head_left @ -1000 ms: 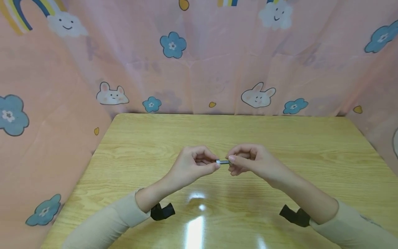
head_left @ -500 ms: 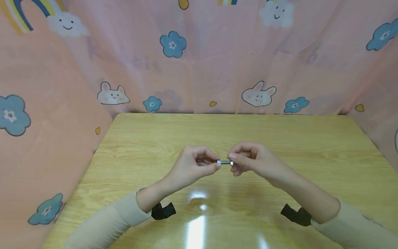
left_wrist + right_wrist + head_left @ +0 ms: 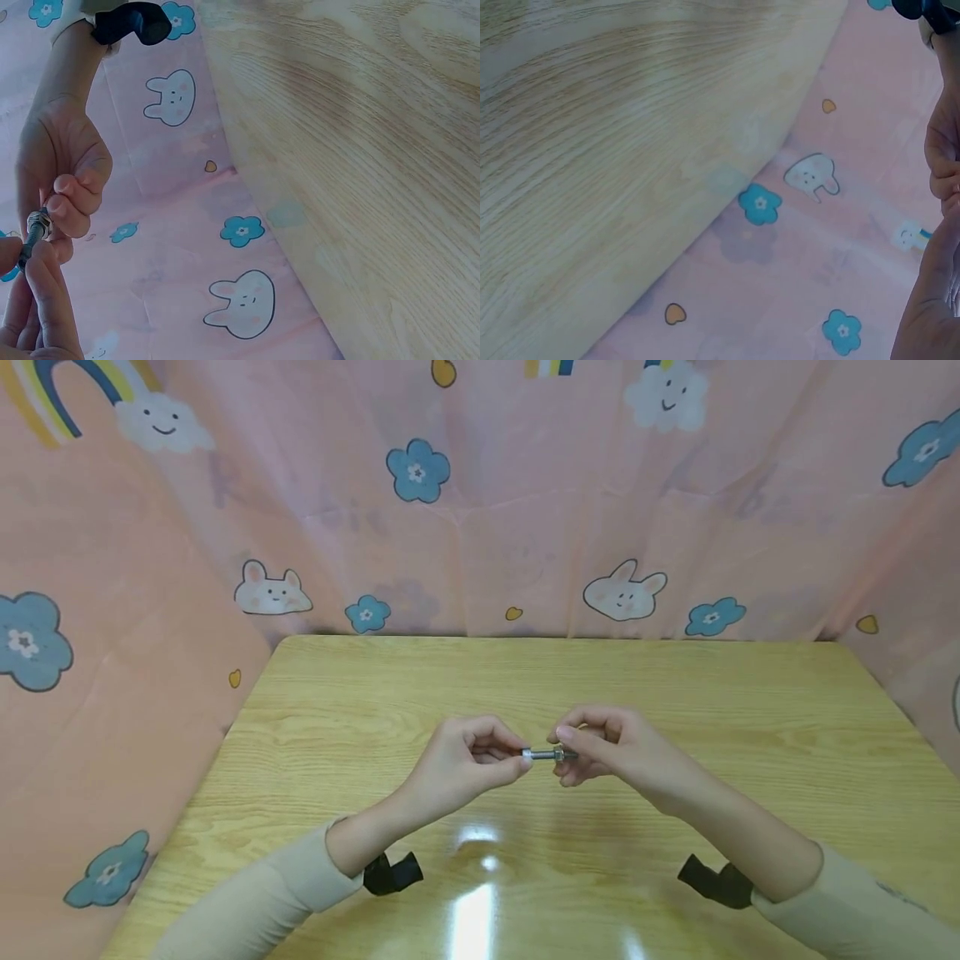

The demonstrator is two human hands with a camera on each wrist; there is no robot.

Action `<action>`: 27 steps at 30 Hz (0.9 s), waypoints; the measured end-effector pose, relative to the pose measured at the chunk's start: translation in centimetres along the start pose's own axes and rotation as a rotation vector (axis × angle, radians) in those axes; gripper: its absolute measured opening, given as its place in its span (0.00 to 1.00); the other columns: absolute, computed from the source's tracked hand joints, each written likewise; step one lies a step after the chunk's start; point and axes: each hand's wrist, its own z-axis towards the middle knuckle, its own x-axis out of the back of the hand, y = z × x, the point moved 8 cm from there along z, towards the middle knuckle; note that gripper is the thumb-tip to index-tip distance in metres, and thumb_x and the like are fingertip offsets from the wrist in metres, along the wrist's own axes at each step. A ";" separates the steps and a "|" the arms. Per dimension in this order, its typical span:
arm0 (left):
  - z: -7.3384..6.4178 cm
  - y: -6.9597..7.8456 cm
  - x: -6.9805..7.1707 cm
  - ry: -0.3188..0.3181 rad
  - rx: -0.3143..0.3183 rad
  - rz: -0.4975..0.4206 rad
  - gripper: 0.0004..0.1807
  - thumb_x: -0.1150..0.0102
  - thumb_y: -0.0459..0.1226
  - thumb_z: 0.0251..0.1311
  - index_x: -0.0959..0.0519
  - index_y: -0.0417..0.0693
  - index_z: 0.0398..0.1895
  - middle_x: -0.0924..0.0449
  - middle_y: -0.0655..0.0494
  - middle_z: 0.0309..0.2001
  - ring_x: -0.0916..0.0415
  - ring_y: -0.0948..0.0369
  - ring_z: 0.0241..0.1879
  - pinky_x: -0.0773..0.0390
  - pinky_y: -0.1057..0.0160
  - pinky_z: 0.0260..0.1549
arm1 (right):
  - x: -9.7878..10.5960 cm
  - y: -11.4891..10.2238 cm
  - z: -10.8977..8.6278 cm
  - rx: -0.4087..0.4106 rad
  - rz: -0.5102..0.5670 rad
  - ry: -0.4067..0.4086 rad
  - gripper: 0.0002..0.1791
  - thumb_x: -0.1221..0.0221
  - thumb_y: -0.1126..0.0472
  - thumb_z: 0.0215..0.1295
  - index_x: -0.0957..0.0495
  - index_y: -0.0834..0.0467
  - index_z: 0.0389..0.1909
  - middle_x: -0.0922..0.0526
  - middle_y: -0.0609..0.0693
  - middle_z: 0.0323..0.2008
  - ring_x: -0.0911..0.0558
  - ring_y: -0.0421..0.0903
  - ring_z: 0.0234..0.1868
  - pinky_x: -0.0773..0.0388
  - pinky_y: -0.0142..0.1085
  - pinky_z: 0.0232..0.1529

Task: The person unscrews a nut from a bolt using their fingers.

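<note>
Gleams silver on bolt (image 3: pixel 542 755) and nut (image 3: pixel 559 753); runs yellow with wavy wood grain over the table (image 3: pixel 360 685); spreads pink across the cloth (image 3: pixel 510 547), printed with blue flower (image 3: pixel 431 460) at eleven o'clock, white rabbit (image 3: pixel 621 598) at two, striped rainbow (image 3: pixel 43 397) at ten; shows beige on the right sleeve (image 3: pixel 840 893) at four.

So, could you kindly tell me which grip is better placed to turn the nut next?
Probably the right grip: it is close beside the nut on the bolt. The left grip pinches the bolt at the end away from the nut, so it seems better suited to steadying.
</note>
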 end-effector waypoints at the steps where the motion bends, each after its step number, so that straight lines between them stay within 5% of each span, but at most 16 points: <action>1: 0.0 0.0 0.0 -0.001 -0.003 -0.002 0.05 0.39 0.28 0.55 0.20 0.34 0.35 0.19 0.46 0.34 0.20 0.62 0.31 0.18 0.62 0.31 | -0.1 0.0 0.0 -0.001 0.010 -0.005 0.16 0.47 0.59 0.68 0.29 0.72 0.43 0.18 0.55 0.28 0.17 0.47 0.29 0.18 0.43 0.38; 6: 0.0 0.1 -0.1 -0.004 -0.004 -0.012 0.05 0.39 0.28 0.55 0.20 0.34 0.35 0.19 0.46 0.33 0.20 0.62 0.30 0.18 0.62 0.31 | 0.0 -0.2 -0.1 0.038 0.023 -0.004 0.09 0.40 0.65 0.62 0.26 0.65 0.39 0.19 0.52 0.34 0.18 0.46 0.36 0.19 0.38 0.40; 11: 0.1 0.1 0.0 0.000 0.000 -0.007 0.05 0.39 0.28 0.55 0.20 0.34 0.35 0.20 0.46 0.33 0.20 0.62 0.30 0.18 0.62 0.31 | 0.1 -0.5 -0.2 0.069 -0.015 0.010 0.15 0.39 0.65 0.59 0.28 0.67 0.45 0.22 0.55 0.42 0.21 0.48 0.44 0.21 0.38 0.42; 20: 0.2 0.3 0.1 0.003 -0.006 -0.010 0.05 0.40 0.27 0.55 0.20 0.34 0.35 0.19 0.46 0.34 0.20 0.62 0.31 0.18 0.62 0.31 | 0.0 -0.1 0.0 0.020 0.026 -0.004 0.12 0.45 0.62 0.67 0.28 0.69 0.40 0.19 0.53 0.29 0.18 0.46 0.31 0.18 0.41 0.38; 27: 0.1 0.0 0.3 0.003 0.011 -0.008 0.05 0.39 0.28 0.55 0.20 0.34 0.35 0.19 0.47 0.34 0.20 0.61 0.31 0.18 0.62 0.32 | 0.2 -0.4 -0.1 0.084 -0.017 0.009 0.16 0.37 0.66 0.57 0.28 0.64 0.46 0.24 0.55 0.44 0.24 0.48 0.47 0.21 0.39 0.43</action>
